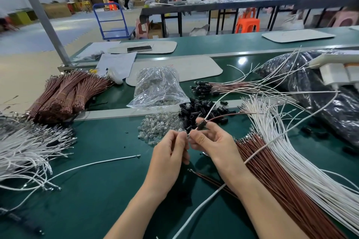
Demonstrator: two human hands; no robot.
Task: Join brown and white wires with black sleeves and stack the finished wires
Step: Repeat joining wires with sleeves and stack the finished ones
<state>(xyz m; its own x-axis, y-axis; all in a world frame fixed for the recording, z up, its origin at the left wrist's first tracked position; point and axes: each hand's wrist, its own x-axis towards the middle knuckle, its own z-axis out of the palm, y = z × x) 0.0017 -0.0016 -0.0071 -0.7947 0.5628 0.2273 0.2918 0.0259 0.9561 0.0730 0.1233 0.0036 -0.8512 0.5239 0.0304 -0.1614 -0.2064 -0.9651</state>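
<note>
Head view. One black sleeve is in hand above the middle of the green bench. It is threaded on a brown wire and a white wire, which leave it together toward the far right.

- Right hand: thumb and forefinger clamped on the sleeve.
- Left hand: fingers curled, pinching a small glinting piece at the wire ends just below the sleeve. Too small to identify.

Progress, judged:
- This joint looks mid-assembly. The sleeve is on the wires but apparently not yet seated, and the pair is not yet stacked.
- Finished wires, about a dozen or more, lie fanned toward the far side, right of centre. Their black-sleeved ends are grouped together, pointing left.
- Much is left to do. Loose brown wires and loose white wires lie in thick sheaves along the right edge.
- Tied brown bundles sit at the far left corner, with more white wires at the left edge.

Supplies:
- Heap of spare sleeves, just beyond the hands.
- Heap of clear pieces, beside it to the left.
- Clear bag, behind that.
</note>
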